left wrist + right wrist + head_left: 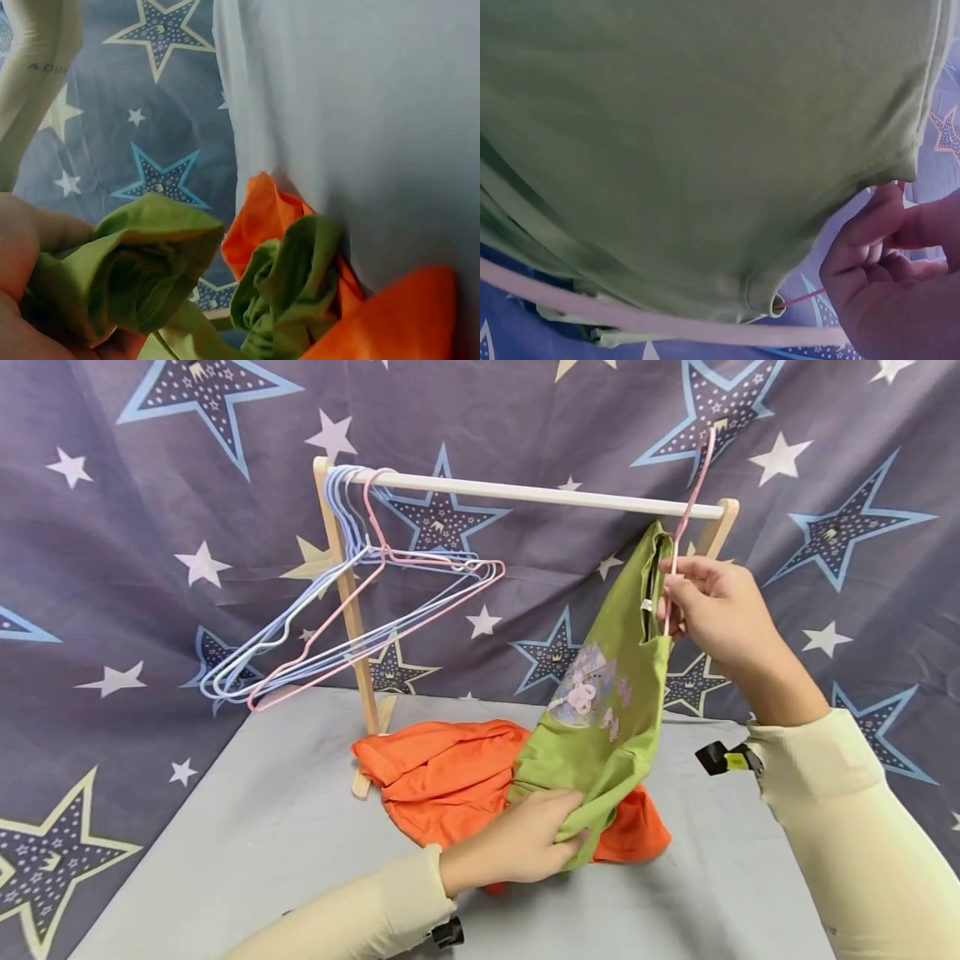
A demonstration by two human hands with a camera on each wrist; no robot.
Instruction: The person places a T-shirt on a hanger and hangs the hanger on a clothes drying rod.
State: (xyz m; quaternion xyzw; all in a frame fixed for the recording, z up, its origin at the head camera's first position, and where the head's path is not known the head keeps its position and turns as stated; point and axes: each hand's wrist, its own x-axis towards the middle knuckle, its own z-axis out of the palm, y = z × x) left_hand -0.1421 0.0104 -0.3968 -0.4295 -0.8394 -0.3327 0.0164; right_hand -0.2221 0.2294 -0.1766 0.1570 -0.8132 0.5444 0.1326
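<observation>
In the head view a green shirt (592,735) with a cartoon print hangs at a slant from a pink hanger (693,497), its neck opening facing right. My right hand (720,602) pinches the hanger beside the collar, the hook pointing up above the rack's right end. Low on the shirt, my left hand (517,839) grips the bunched green cloth. The left wrist view shows that crumpled fold (135,270) held between thumb and fingers. Fingertips of the right hand (892,277) touch the shirt's edge in the right wrist view, where the pink hanger rod (667,322) crosses below.
An orange garment (450,768) lies crumpled on the grey tabletop (300,835) under the shirt. Behind stands a wooden rack with a white rail (525,492). Several blue, white and pink hangers (300,643) hang at its left end. A star-patterned curtain (247,527) forms the backdrop.
</observation>
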